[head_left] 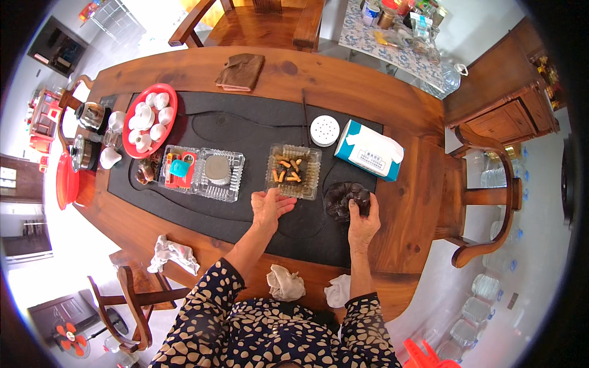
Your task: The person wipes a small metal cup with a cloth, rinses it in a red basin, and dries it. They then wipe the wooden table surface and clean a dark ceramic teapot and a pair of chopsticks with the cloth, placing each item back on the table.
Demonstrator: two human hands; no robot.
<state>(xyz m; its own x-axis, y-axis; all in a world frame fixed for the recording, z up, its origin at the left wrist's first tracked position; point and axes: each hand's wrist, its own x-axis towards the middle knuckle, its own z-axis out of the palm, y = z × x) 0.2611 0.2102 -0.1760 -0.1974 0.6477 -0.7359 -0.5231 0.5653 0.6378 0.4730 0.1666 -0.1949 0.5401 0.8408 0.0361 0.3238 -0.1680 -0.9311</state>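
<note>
My left hand (270, 210) is at the near edge of a clear ashtray (274, 178), its fingers stretched out and touching or almost touching the rim. Several cigarette butts (295, 177) lie inside that square ashtray. On its right, my right hand (363, 226) grips the right side of a dark, shiny, rounded carved ornament (340, 201), thumb on top. The ornament appears to rest on the black tea tray (245, 127); its exact kind cannot be made out. Left of the ashtray stands a clear plastic container (230, 195) with a round grey lid-like piece in it.
A blue and white tissue box (368, 157) and a white perforated round canister (324, 130) stand beyond the ornament. Farther left is a red tray (173, 107) of white cups. A brown cloth (240, 72) lies at the far edge, crumpled white cloths (285, 283) along the near edge.
</note>
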